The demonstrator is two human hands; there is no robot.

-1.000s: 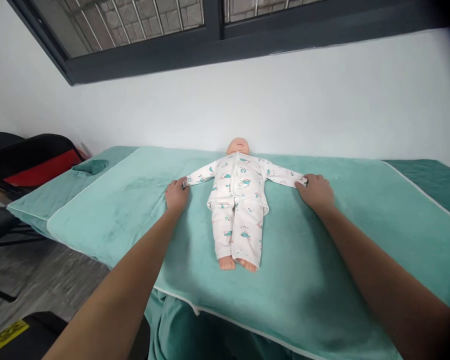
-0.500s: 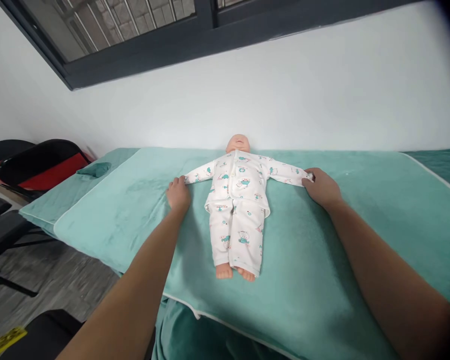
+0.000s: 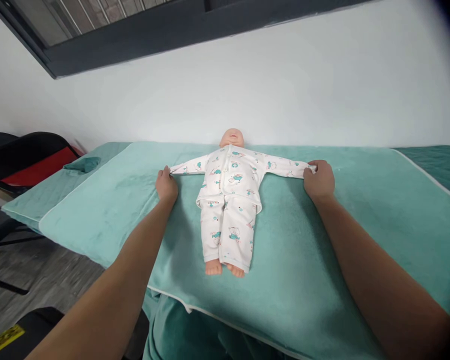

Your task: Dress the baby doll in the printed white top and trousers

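Observation:
A baby doll [image 3: 231, 137] lies on its back, head toward the wall, on a green padded cover. It wears a white printed pajama top [image 3: 234, 175] and matching pants [image 3: 236, 232], with its bare feet showing. Its arms are spread to both sides. My left hand [image 3: 167, 185] pinches the cuff of the sleeve on the left. On the other side, my right hand [image 3: 319, 179] is closed on the end of the opposite sleeve. Both sleeves are pulled out straight, and the doll's hands are hidden.
The green cover [image 3: 108, 200] spreads over a table or bed against a white wall [image 3: 217, 90]. Above is a dark window frame [image 3: 135, 37]. Black and red chairs [image 3: 37, 160] stand at the left, and another dark chair with a yellow label [image 3: 3, 340] is at the lower left.
Both sleeves are stretched straighter outward, the left one noticeably longer. My right hand has turned and closed around its cuff. The whole view has shifted slightly.

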